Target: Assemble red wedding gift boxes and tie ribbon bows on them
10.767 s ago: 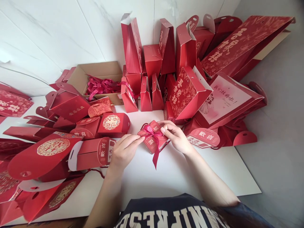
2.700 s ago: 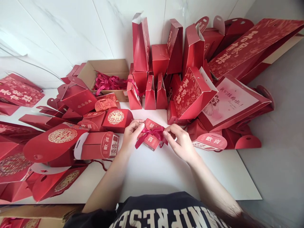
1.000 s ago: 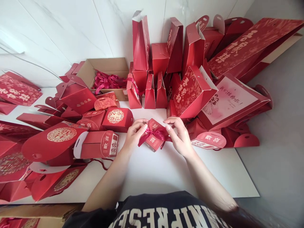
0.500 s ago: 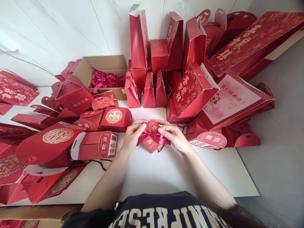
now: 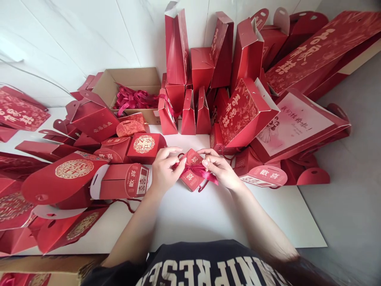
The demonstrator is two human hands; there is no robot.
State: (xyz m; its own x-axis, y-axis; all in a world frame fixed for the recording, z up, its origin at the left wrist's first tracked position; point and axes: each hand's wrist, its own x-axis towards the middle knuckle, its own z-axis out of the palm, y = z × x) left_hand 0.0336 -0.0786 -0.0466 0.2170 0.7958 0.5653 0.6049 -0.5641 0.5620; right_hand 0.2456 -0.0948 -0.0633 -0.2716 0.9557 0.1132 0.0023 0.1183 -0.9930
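A small red gift box (image 5: 192, 179) with gold characters sits on the white board (image 5: 190, 214) in front of me, wrapped by a dark pink ribbon (image 5: 200, 171). My left hand (image 5: 165, 169) is at the box's left side, fingers curled and pinching the ribbon near the knot. My right hand (image 5: 219, 169) is at the right side, fingertips pinched on the ribbon over the box top. One ribbon tail trails off to the lower right under my right hand.
A brown carton (image 5: 131, 81) with pink ribbons stands at the back left. Tall red paper bags (image 5: 205, 67) are stacked against the wall behind. Folded red boxes (image 5: 119, 180) crowd the left, and large flat red bags (image 5: 294, 123) lie at the right.
Over the last second both hands stayed on the box, working the ribbon; the fingers drew closer over the knot and the ribbon tail shifted to the lower right.
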